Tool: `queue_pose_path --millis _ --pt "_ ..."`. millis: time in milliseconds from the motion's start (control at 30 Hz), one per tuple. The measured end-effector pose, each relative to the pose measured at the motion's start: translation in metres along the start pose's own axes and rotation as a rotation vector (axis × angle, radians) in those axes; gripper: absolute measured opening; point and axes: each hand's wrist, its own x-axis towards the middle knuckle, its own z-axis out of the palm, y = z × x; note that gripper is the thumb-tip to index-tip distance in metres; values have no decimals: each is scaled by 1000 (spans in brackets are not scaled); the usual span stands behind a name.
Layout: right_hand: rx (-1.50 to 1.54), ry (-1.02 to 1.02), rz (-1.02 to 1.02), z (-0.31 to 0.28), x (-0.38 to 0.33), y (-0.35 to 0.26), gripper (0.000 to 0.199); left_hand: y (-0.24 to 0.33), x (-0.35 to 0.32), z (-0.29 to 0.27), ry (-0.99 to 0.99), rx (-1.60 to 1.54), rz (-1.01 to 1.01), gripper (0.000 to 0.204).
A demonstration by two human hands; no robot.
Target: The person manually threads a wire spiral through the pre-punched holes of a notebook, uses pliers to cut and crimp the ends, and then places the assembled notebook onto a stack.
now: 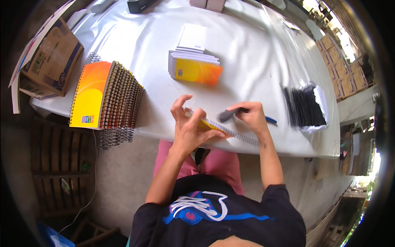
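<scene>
My left hand (187, 127) holds a yellow-covered spiral notebook (214, 126) on edge at the near rim of the table, fingers spread over its cover. Its wire coil (247, 138) runs along the lower right edge. My right hand (251, 116) grips a pair of pliers (230, 114) with blue handles, their dark jaws pointing left just above the notebook, close to my left fingers. Both hands work above the white table (247, 61).
A stack of bound orange-yellow notebooks (105, 96) leans at the left, loose black coils (113, 138) below it. A smaller pile of unbound notebooks (195, 68) lies ahead. Black wire coils on plastic (304, 108) sit right. A cardboard box (51, 59) stands far left.
</scene>
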Motion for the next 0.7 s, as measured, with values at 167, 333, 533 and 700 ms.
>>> queue_pose_path --millis 167,333,533,700 --pt "-353 -4 -10 18 6 -11 11 -14 -1 10 9 -220 -125 60" --pt "-136 -213 -203 29 2 -28 24 -24 -9 15 40 -387 -213 83" --pt "45 -282 -228 28 14 -28 20 -29 -5 25 7 -620 -281 83" --pt "447 -186 -75 32 11 -18 19 -31 -6 23 -36 -630 -287 79"
